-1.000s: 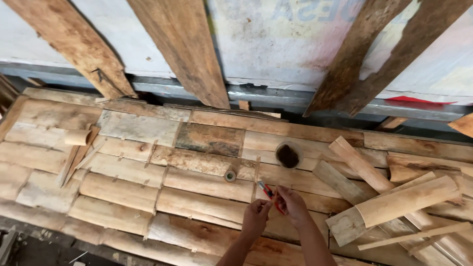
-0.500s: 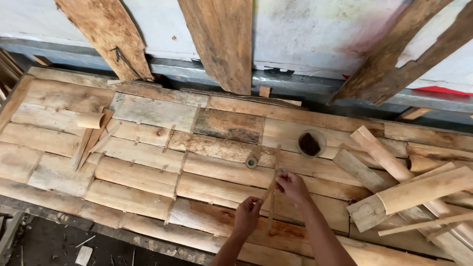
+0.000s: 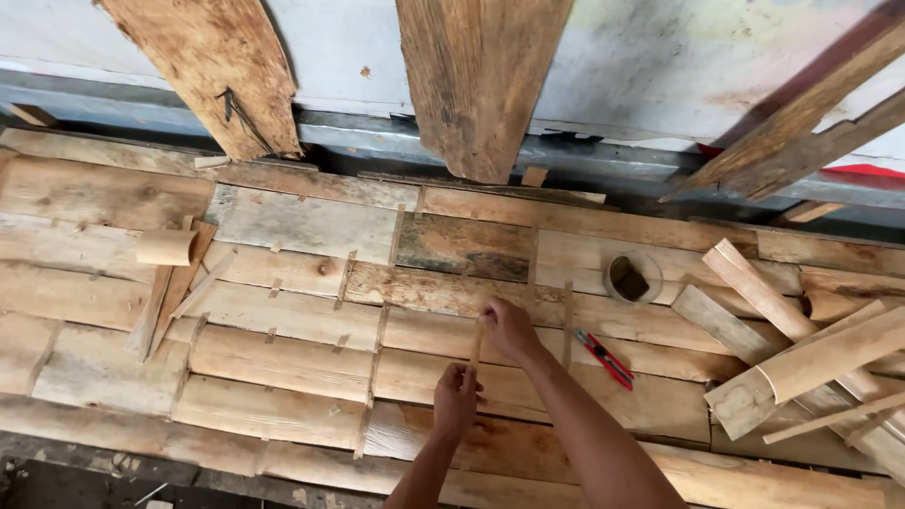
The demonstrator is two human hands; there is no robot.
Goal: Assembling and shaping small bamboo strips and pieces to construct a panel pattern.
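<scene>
A short cut piece of rounded pale wood point(image 3: 167, 247) lies at nine o'clock on the platform of rough split slabs point(image 3: 283, 320), their grain coarse and knotty. Near six o'clock the left hand point(image 3: 456, 400) pinches the lower end of one thin wooden strip point(image 3: 476, 345), fingers curled tight around it. The right hand point(image 3: 509, 327), just above, grips the strip's upper end, fingers closed over it; the strip stands nearly upright between both hands, against the slabs. At three o'clock lies one red-handled cutter point(image 3: 604, 358), then one round tin point(image 3: 633, 278), then a loose pile of curved offcuts point(image 3: 801, 358).
</scene>
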